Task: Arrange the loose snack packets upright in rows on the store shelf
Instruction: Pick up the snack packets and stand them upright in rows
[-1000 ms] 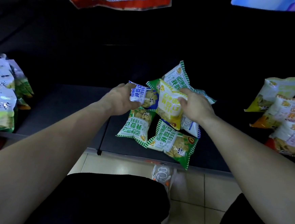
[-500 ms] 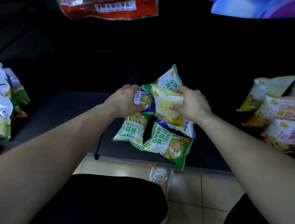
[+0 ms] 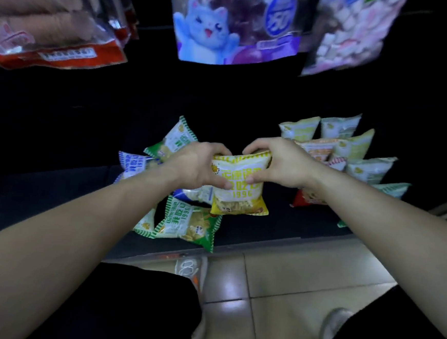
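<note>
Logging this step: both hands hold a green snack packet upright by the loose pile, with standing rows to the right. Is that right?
Not quite: in the head view the snack packet is yellow, not green. The left hand and right hand do hold it upright by the loose pile, with standing rows to the right.

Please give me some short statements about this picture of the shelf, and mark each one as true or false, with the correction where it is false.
1. The left hand and the right hand both grip the yellow packet. True.
2. The yellow packet lies on the floor tiles. False: it is held upright over the shelf.
3. A green packet lies flat near the shelf's front edge. True.
4. The cartoon cat bag lies on the shelf. False: it hangs above.
</note>
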Demonstrator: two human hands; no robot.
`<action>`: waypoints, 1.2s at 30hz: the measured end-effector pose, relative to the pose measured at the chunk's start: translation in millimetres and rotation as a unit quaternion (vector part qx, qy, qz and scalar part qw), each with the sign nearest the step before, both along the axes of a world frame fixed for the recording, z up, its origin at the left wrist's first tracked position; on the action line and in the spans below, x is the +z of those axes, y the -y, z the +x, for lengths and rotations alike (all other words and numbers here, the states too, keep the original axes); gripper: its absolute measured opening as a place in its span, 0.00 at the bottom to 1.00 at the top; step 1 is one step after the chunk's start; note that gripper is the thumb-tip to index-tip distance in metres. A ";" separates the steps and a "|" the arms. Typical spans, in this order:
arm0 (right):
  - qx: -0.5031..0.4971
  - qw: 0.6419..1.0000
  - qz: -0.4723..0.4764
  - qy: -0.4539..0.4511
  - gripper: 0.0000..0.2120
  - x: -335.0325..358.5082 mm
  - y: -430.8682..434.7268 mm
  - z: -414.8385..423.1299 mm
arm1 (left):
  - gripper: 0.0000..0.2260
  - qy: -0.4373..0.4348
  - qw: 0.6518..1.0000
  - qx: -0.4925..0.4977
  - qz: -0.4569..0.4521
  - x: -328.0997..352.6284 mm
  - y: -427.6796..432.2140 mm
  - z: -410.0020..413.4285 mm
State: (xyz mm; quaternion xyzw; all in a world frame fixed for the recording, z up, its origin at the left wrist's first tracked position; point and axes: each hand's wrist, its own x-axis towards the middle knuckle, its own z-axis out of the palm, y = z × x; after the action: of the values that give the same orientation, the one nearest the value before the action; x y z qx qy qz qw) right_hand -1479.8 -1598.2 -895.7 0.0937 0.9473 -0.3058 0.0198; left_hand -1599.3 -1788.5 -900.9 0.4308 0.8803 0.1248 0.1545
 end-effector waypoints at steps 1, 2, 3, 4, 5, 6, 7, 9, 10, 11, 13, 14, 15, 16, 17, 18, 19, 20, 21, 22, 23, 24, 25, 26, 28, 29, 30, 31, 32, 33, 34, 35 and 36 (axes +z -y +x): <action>-0.015 1.000 -0.008 -0.008 0.30 3.6 -11.4 12.3 | 0.33 -0.012 1.000 -0.003 0.008 0.0 -8.9 8.0; -0.033 0.999 -0.021 -0.018 0.31 6.8 -23.7 24.9 | 0.33 -0.026 1.000 -0.005 0.014 -1.6 -17.6 16.2; -0.056 0.998 -0.031 -0.027 0.30 9.7 -37.8 37.9 | 0.33 -0.040 0.999 -0.009 0.014 -3.4 -26.7 24.3; -0.083 0.995 -0.033 -0.034 0.29 11.5 -53.3 51.4 | 0.33 -0.056 0.998 -0.014 0.012 -5.1 -36.5 32.0; -0.113 0.993 -0.028 -0.036 0.27 11.6 -70.5 64.9 | 0.32 -0.072 0.997 -0.018 0.008 -6.3 -46.8 39.2; -0.142 0.989 -0.023 -0.035 0.25 10.9 -87.6 78.9 | 0.32 -0.088 0.996 -0.021 0.006 -6.9 -57.6 46.6; -0.170 0.985 -0.016 -0.028 0.23 9.0 -103.9 93.6 | 0.32 -0.099 0.995 -0.021 0.005 -7.8 -69.1 53.6; -0.212 0.977 0.005 -0.001 0.23 5.5 -132.3 123.4 | 0.33 -0.103 0.995 -0.008 0.005 -12.1 -92.9 68.2; -0.225 0.974 0.012 0.017 0.23 3.3 -143.5 137.7 | 0.34 -0.098 0.995 0.004 0.002 -16.4 -104.6 76.4; -0.234 0.971 0.015 0.035 0.24 1.1 -152.8 151.1 | 0.35 -0.089 0.996 0.015 -0.004 -21.9 -116.3 85.1; -0.242 0.968 0.016 0.065 0.25 -4.7 -166.9 172.5 | 0.35 -0.069 0.997 0.026 -0.020 -37.2 -138.5 101.9; -0.244 0.967 0.016 0.075 0.25 -8.1 -173.5 182.5 | 0.35 -0.058 0.998 0.028 -0.027 -46.9 -150.5 111.1; -0.241 0.967 0.019 0.085 0.25 -11.5 -177.9 189.7 | 0.34 -0.046 0.998 0.030 -0.033 -56.1 -159.7 118.7; -0.236 0.967 0.022 0.094 0.26 -14.1 -180.0 195.0 | 0.34 -0.032 0.998 0.036 -0.038 -65.2 -167.3 124.9; -0.233 0.967 0.024 0.103 0.27 -16.1 -182.1 200.9 | 0.34 -0.014 0.998 0.043 -0.041 -74.6 -175.6 131.6; -0.233 0.966 0.025 0.106 0.28 -18.0 -184.4 205.8 | 0.34 0.003 0.998 0.053 -0.041 -83.8 -183.0 136.7; -0.236 0.966 0.024 0.105 0.28 -20.2 -187.1 210.2 | 0.34 0.018 0.997 0.063 -0.042 -92.1 -189.7 141.4; -0.241 0.965 0.023 0.099 0.29 -22.4 -190.0 214.2 | 0.33 0.029 0.996 0.072 -0.044 -99.9 -195.8 145.4; -0.246 0.964 0.023 0.094 0.29 -24.3 -193.0 217.6 | 0.33 0.035 0.995 0.079 -0.047 -107.0 -200.9 148.8; -0.249 0.964 0.023 0.090 0.29 -26.0 -195.8 220.4 | 0.33 0.038 0.995 0.082 -0.049 -113.7 -205.4 151.4; -0.251 0.964 0.020 0.088 0.29 -27.7 -198.2 222.6 | 0.33 0.040 0.994 0.084 -0.051 -119.3 -209.0 153.5; -0.252 0.964 0.019 0.088 0.29 -29.0 -200.3 224.1 | 0.32 0.042 0.994 0.086 -0.050 -123.9 -212.2 154.7; -0.251 0.964 0.020 0.088 0.30 -30.4 -202.0 225.1 | 0.32 0.046 0.994 0.089 -0.047 -127.4 -214.9 155.5; -0.250 0.964 0.022 0.089 0.29 -31.9 -203.2 225.3 | 0.32 0.048 0.994 0.092 -0.043 -130.1 -217.3 155.5; -0.246 0.965 0.022 0.091 0.28 -34.5 -204.5 223.9 | 0.32 0.050 0.994 0.091 -0.032 -134.1 -222.0 154.1; -0.245 0.965 0.021 0.092 0.28 -35.6 -205.1 222.5 | 0.31 0.048 0.994 0.090 -0.028 -135.5 -223.9 153.9; -0.244 0.965 0.019 0.092 0.27 -36.3 -205.5 220.9 | 0.31 0.046 0.995 0.088 -0.023 -136.9 -225.5 154.2; -0.244 0.965 0.019 0.092 0.27 -37.0 -205.8 219.4 | 0.31 0.042 0.995 0.086 -0.020 -137.9 -227.1 155.2; -0.244 0.965 0.019 0.091 0.27 -37.7 -205.8 218.1 | 0.30 0.037 0.996 0.085 -0.018 -138.8 -228.6 156.3; -0.244 0.965 0.019 0.090 0.27 -38.2 -205.9 216.9 | 0.30 0.032 0.996 0.085 -0.016 -139.6 -230.3 157.4; -0.245 0.965 0.021 0.090 0.27 -38.7 -206.0 216.2 | 0.29 0.027 0.996 0.086 -0.015 -140.5 -232.4 158.4; -0.246 0.965 0.022 0.090 0.27 -38.9 -205.8 215.6 | 0.29 0.023 0.996 0.087 -0.015 -141.0 -234.4 158.6; -0.246 0.965 0.023 0.090 0.27 -39.0 -205.4 215.0 | 0.28 0.022 0.996 0.089 -0.016 -141.4 -236.3 157.9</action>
State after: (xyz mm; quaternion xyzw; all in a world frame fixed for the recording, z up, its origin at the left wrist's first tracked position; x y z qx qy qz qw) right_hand -1264.8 -1392.9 -934.7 0.3519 0.8958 -0.2701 0.0272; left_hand -1441.3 -1552.3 -1042.3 0.3455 0.9135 0.1333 0.1688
